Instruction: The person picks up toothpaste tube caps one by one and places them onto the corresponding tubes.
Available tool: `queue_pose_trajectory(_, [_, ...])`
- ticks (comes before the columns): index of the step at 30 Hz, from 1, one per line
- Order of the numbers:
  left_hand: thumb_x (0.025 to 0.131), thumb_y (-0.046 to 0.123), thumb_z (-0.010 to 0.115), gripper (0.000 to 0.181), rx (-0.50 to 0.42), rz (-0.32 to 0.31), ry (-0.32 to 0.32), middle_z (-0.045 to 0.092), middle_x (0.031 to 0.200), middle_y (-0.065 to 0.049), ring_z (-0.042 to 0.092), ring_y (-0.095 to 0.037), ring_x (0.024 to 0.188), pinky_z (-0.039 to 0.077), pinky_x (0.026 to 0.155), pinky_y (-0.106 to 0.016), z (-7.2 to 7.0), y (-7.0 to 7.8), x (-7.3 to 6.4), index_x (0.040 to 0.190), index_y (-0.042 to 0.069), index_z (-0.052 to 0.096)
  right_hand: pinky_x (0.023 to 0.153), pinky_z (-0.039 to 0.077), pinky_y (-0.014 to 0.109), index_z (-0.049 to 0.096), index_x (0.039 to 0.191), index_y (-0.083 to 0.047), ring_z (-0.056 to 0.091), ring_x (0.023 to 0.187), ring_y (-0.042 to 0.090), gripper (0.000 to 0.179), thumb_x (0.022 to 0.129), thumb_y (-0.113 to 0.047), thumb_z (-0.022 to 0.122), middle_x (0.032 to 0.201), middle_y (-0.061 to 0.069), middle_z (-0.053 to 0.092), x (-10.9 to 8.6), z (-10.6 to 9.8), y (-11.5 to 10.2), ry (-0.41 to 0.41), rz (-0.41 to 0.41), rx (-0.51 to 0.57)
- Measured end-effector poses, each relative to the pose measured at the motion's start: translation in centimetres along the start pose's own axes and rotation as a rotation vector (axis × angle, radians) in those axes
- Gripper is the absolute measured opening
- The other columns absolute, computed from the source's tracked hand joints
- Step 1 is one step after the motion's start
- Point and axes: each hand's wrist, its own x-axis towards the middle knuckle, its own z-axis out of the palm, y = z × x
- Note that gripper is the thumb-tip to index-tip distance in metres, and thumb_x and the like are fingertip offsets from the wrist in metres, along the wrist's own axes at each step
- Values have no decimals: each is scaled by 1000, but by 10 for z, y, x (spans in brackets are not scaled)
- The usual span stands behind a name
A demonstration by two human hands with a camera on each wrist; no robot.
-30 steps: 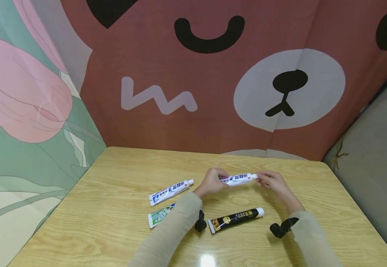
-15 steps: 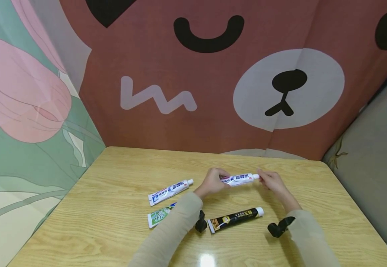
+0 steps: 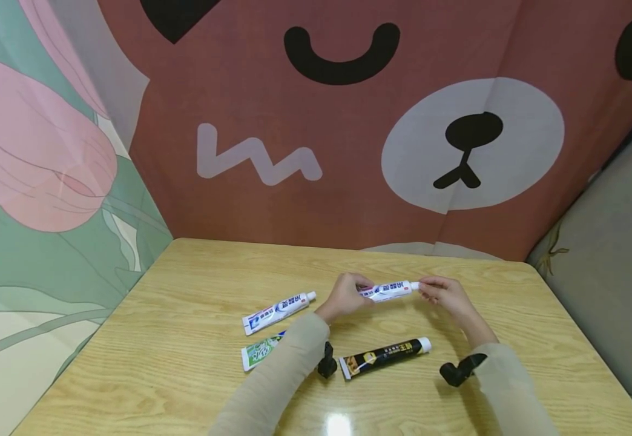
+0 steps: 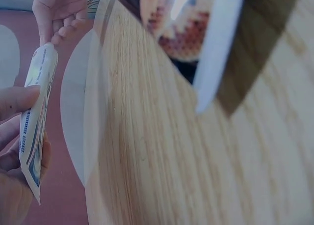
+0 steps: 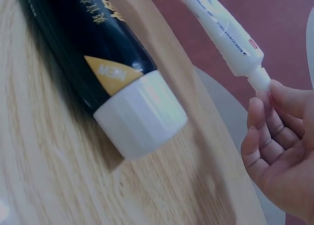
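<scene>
A white toothpaste tube with blue lettering (image 3: 392, 291) is held above the table, its capped end to the right. My left hand (image 3: 344, 297) grips the tube's flat end, thumb on one side and fingers on the other, as the left wrist view shows. At the other end, the thumb and forefinger of my right hand (image 5: 284, 141) pinch the white cap (image 5: 259, 80). Nearer to me a black toothpaste tube (image 3: 384, 358) with a white cap lies on the table. To the left lies a second white toothpaste tube (image 3: 278, 313), and below it a green one (image 3: 261, 353), partly hidden by my left sleeve.
The wooden table (image 3: 185, 284) carries all the tubes. Behind it hangs a reddish-brown cloth (image 3: 348, 212) with a bear face. A patterned cloth (image 3: 49, 272) stands along the left, and a grey one (image 3: 610, 254) along the right. Black wrist mounts (image 3: 327, 361) sit at both sleeves.
The right hand drew slightly inward, then back out, its fingers shifting at the cap. The left hand keeps its grip on the tube almost unmoved. The tubes on the table stay put.
</scene>
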Motion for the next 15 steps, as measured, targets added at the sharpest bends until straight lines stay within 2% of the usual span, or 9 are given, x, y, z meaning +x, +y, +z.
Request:
queue_pose_trajectory(4, [66,0,78,30,-3,2,-2,66,89,-2,58,-8,77,48,67,-19,0,1,0,95,2,70,59,47,27,56,106,10,54,66,9,36,92,-23,55,76,5,58,2,2,0,24,6,-14])
queue_pose_trajectory(6, [66,0,78,31,-3,-2,-6,66,90,-3,58,-8,77,48,67,-19,1,1,0,96,2,70,56,45,26,57,96,10,51,63,10,37,92,-28,54,72,4,56,3,3,1,27,18,-36])
queue_pose_trajectory(7, [66,0,78,32,-2,-4,-9,66,90,-3,58,-9,77,47,67,-19,1,2,0,96,2,70,56,45,27,56,94,11,50,62,11,36,94,-24,50,71,6,55,1,5,-3,33,27,-57])
queue_pose_trajectory(9, [65,-1,78,32,3,-4,-13,66,91,-3,58,-9,78,47,67,-19,0,2,0,96,2,70,56,45,27,56,91,11,51,62,11,41,94,-30,50,71,6,56,2,5,-2,37,39,-69])
queue_pose_trajectory(11, [65,0,78,33,7,-3,-14,66,91,-3,58,-10,78,47,67,-19,0,2,0,96,2,70,57,46,26,55,99,15,53,64,11,47,93,-32,51,74,5,58,2,6,-2,21,36,-58])
queue_pose_trajectory(15, [64,0,79,32,6,6,-12,66,91,-3,58,-9,77,47,67,-19,1,3,0,96,2,70,59,48,26,49,116,17,58,68,10,46,93,-22,53,80,6,63,1,6,-2,8,-7,-17])
